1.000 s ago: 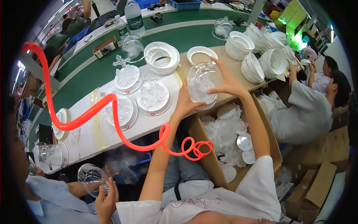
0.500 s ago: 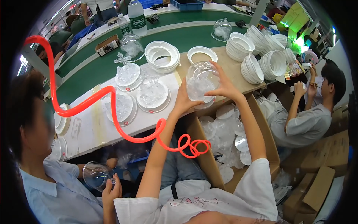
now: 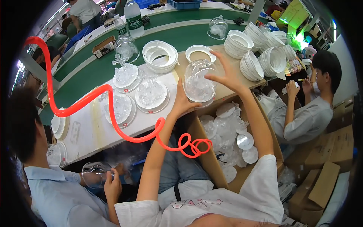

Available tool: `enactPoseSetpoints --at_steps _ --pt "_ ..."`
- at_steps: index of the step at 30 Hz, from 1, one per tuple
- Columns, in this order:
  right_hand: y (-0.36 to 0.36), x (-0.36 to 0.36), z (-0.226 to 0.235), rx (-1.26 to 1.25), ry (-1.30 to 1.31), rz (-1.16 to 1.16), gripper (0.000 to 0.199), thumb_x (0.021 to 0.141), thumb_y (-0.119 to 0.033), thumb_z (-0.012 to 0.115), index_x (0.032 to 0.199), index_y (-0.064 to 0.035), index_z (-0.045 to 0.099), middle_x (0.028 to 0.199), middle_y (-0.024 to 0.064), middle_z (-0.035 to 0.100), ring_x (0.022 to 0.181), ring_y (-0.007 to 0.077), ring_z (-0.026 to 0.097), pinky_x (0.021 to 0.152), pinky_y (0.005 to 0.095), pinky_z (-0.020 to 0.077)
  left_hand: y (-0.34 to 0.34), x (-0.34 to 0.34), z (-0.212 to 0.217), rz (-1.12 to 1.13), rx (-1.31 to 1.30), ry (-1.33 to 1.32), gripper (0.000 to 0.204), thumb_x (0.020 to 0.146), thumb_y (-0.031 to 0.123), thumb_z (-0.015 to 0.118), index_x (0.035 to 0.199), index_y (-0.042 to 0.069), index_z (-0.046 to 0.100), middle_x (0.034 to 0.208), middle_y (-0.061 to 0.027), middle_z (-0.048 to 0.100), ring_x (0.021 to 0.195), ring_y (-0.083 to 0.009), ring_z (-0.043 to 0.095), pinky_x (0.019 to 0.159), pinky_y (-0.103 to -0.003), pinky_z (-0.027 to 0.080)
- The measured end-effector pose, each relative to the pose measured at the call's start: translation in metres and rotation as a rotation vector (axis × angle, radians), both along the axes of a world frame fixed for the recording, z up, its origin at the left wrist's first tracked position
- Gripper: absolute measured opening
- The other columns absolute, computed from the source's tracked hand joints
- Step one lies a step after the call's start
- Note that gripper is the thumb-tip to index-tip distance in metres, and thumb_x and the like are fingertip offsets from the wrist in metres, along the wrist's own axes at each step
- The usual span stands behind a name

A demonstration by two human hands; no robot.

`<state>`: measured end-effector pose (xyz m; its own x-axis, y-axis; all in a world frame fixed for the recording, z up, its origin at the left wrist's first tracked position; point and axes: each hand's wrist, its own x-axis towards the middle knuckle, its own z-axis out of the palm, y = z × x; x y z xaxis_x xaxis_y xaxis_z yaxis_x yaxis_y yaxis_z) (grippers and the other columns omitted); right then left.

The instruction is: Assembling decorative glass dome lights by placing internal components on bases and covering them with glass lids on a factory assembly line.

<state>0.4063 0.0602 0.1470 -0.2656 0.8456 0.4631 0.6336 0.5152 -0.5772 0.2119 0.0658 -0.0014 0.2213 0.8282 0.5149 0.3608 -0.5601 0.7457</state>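
Note:
A clear dome (image 3: 199, 81) with a knob on top and clear plastic pieces inside stands in front of me at the table's edge. My left hand (image 3: 183, 100) cups its lower left side, the thumb along the bottom rim and the fingers up the wall. Around the dome's upper right spreads my right hand (image 3: 225, 73), thumb across the front and fingers stretched apart; whether it touches is unclear. Left of the dome, several white round bases (image 3: 152, 94) carry clear plastic pieces. Behind it lies a white ring (image 3: 199, 49), with stacked white rings (image 3: 160, 56) to its left.
A carton (image 3: 270, 142) of clear plastic pieces and discs is below my right arm. Stacked white bowl-shaped parts (image 3: 273, 61) stand at right. A red coiled hose (image 3: 87, 99) crosses the left. Co-workers sit on both sides; the left one holds a clear dome (image 3: 96, 174).
My right hand has opened wider and its thumb has moved up the dome. My left hand has shifted slightly left along the lower side. The whole view has shifted a little.

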Motion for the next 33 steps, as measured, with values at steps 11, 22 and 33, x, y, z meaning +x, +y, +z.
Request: enactPoseSetpoints --at_steps 11,22,33 --pt "0.009 -0.019 0.024 0.063 -0.082 -0.088 0.029 0.076 -0.024 0.071 0.095 -0.0035 0.066 0.1 0.0088 0.065 0.092 0.021 0.061 0.08 0.031 0.0458 0.0 0.0 -0.002 -0.091 -0.065 -0.085 0.121 0.052 0.033 0.085 0.139 -0.006 0.009 0.138 -0.0265 0.029 0.128 -0.037 0.031 0.106 -0.04 0.027" --pt "0.009 0.007 -0.002 -0.056 -0.111 0.166 0.096 0.062 -0.037 0.08 0.14 -0.0128 0.029 0.139 0.013 0.037 0.124 0.0304 0.04 0.103 0.0391 0.0322 -0.003 -0.001 0.0 -0.141 -0.178 -0.102 0.117 0.054 0.031 0.083 0.139 -0.006 0.011 0.137 -0.0249 0.032 0.127 -0.0357 0.034 0.105 -0.04 0.029" --pt "0.027 0.033 -0.041 -0.392 0.496 0.219 0.091 0.07 -0.048 0.071 0.141 -0.0118 0.027 0.141 0.0134 0.034 0.126 0.0294 0.038 0.102 0.0407 0.0327 -0.001 0.006 0.002 -0.109 -0.159 -0.054 0.116 0.054 0.031 0.083 0.14 -0.003 0.013 0.138 -0.0223 0.032 0.127 -0.0342 0.034 0.105 -0.039 0.029"
